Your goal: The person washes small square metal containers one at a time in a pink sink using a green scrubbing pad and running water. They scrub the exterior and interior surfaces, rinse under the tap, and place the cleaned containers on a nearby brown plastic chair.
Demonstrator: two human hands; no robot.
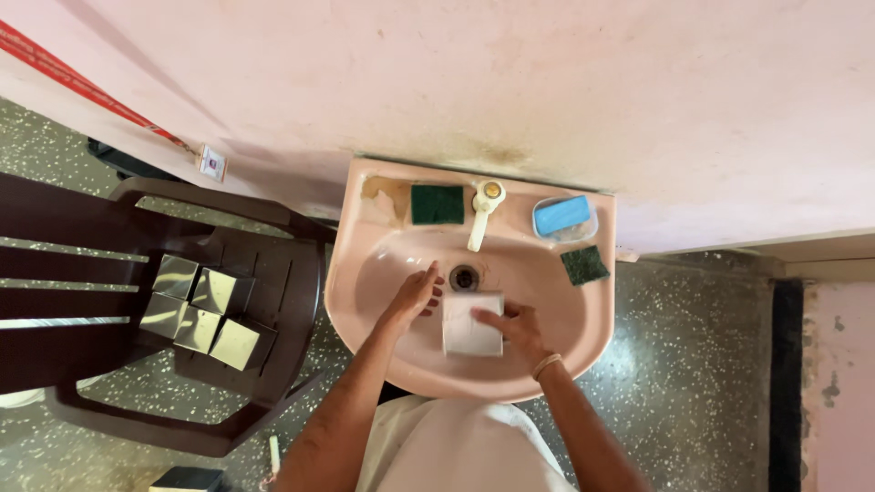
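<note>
reaching into pink sink (565, 351): left hand (415, 296) open, right hand (515, 326) gripping steel box (471, 328)

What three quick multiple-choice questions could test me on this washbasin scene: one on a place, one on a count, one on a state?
1. Where is the blue soap?
A. On the chair
B. In a dish on the basin's rim
C. On the floor

2. How many shiny metal boxes are on the chair?
A. Two
B. Five
C. Nine

3. What is the right hand doing?
A. Resting on the square metal box
B. Turning the tap
C. Hanging free

Answers:
1 B: the blue soap sits in a dish on the basin rim.
2 B: five metal boxes on the chair.
3 A: the right hand touches the square metal box; the left hand is beside it.
</note>
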